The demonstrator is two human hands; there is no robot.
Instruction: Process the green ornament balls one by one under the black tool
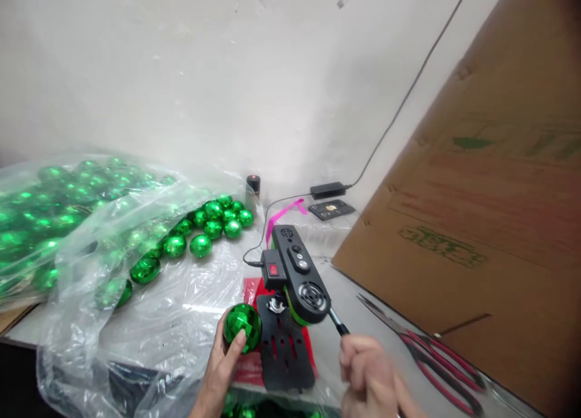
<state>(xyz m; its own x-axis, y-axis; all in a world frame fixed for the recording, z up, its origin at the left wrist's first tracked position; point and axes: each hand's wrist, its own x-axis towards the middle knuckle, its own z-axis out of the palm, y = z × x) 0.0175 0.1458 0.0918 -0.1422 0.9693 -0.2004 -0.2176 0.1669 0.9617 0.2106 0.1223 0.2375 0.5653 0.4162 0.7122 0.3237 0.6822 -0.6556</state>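
My left hand (218, 366) is closed around a shiny green faceted ball ornament (242, 328), thumb across its front. The ball sits at the left edge of a black slotted base plate (285, 360). Above that plate stands a long black device (299, 273) with two round grilles and a box bearing a red switch (272, 270). My right hand (370, 369), slightly blurred, grips a dark handle (342, 329) whose metal shaft reaches the device's lower right side. Whether the shaft is fixed to it, I cannot tell.
A clear plastic bag (100, 218) spills several green balls (213, 228) at left. Red-handled scissors (436, 357) lie beside a large cardboard box (481, 224). Behind are a power adapter (327, 190), a dark flat phone-like object (331, 210) and a small black cylinder (253, 186).
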